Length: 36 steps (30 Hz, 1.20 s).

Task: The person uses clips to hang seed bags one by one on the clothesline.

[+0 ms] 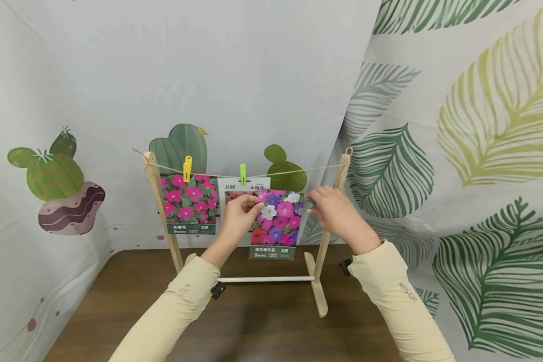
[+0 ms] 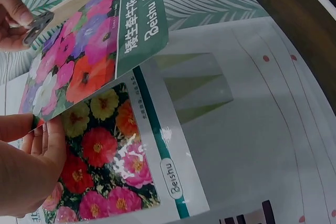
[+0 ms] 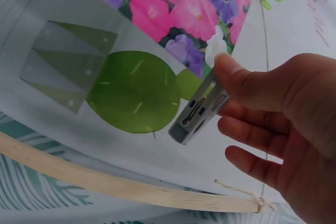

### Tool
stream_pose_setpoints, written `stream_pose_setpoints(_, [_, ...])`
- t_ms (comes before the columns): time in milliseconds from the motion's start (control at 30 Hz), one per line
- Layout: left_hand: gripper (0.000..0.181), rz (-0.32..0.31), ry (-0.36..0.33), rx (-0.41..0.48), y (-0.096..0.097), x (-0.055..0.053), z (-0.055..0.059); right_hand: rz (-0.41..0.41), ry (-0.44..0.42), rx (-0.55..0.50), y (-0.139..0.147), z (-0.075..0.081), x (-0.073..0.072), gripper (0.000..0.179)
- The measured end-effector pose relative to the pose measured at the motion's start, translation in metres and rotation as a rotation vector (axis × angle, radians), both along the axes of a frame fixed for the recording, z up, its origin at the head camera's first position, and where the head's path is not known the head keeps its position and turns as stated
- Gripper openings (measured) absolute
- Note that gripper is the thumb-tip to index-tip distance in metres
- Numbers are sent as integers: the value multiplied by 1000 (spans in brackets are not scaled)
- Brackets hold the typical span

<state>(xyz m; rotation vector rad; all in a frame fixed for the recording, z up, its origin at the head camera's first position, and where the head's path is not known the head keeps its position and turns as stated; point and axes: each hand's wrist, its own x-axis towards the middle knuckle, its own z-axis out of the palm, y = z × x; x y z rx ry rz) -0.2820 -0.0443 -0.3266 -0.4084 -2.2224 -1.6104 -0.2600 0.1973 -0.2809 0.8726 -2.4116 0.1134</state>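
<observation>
My left hand [image 1: 239,221] pinches the upper left corner of a seed packet [image 1: 278,226] with pink, purple, white and red flowers, in front of the twine [image 1: 314,170]. Between thumb and fingers my right hand [image 1: 337,213] holds a grey clothespin [image 3: 197,111], close to the packet's upper right corner. Behind the held packet is a second, white-edged seed packet [image 2: 100,171], hanging under a green clothespin [image 1: 243,174] and partly hidden. A third seed packet [image 1: 192,201] with pink flowers hangs at the left under a yellow clothespin [image 1: 187,170].
The twine runs between two upright wooden posts [image 1: 324,256] of a stand on a brown table [image 1: 276,327]. A white rod [image 1: 267,279] joins the posts low down. Behind hangs a pale cloth [image 1: 253,75] printed with cacti, and a leaf-patterned cloth [image 1: 479,201] covers the right side.
</observation>
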Motion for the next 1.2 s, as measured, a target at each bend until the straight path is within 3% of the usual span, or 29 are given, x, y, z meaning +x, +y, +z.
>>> stream_pose_setpoints(233, [17, -13, -28, 60, 9, -2, 3, 36, 50, -38, 0, 12, 2, 28])
stream_pose_setpoints(600, [18, -36, -68, 164, 19, -3, 7, 207, 173, -171, -3, 25, 0, 29])
stream_pose_setpoints(1200, [19, -60, -64, 254, 27, -3, 12, 246, 263, -287, -4, 39, -6, 29])
